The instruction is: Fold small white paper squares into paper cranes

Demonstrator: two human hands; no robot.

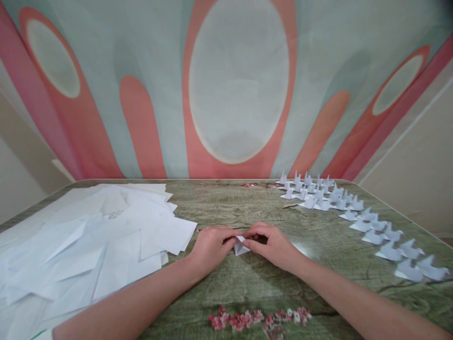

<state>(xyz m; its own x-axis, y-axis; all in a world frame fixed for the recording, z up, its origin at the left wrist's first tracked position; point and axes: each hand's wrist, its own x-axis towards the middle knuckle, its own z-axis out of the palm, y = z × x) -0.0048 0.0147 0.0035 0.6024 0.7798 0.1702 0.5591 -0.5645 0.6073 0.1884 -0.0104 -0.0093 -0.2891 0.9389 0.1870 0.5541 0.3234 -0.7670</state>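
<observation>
A small piece of folded white paper (241, 246) is held between my two hands, over the middle of the table. My left hand (215, 240) pinches its left side with thumb and fingers. On the other side, my right hand (267, 241) grips the top right edge between thumb and fingertips. The paper shows creased, triangular faces; its upper part is partly hidden by my fingers. To the left spreads a heap of loose white paper sheets (120, 255). Several finished-looking folded paper birds (368, 226) stand in rows along the right side.
The wood-patterned table (212, 203) carries printed pink flowers (247, 318) near its front edge. A backdrop (170, 94) with coral and grey-green shapes rises right behind the table's far edge. Plain walls flank it.
</observation>
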